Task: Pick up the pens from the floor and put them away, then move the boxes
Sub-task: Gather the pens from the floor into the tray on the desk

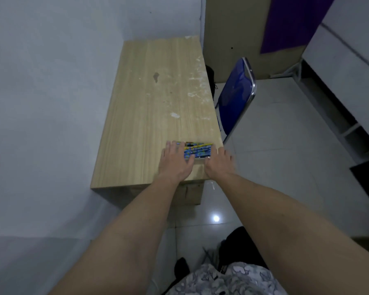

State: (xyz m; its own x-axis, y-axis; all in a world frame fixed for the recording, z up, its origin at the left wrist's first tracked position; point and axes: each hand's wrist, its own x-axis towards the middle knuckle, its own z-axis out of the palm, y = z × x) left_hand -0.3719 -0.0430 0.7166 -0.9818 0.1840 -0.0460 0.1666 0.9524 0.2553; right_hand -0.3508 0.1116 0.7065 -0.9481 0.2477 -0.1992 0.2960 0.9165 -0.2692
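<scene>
A bundle of blue and yellow pens (198, 150) lies on the near right corner of a light wooden table (156, 99). My left hand (176, 161) rests on the bundle's left end, fingers spread over it. My right hand (218, 161) presses against the bundle's right end, beside the table's right edge. Both hands bracket the pens flat on the tabletop. Whether the pens lie in a box or tray is hard to tell. A brown cardboard box (192, 193) shows under the table's near end.
A blue folding chair (235, 96) stands right of the table. A grey wall runs along the left. White shelving (347, 81) lines the right side. The tiled floor (275, 167) is glossy, with dark items (239, 243) near my feet.
</scene>
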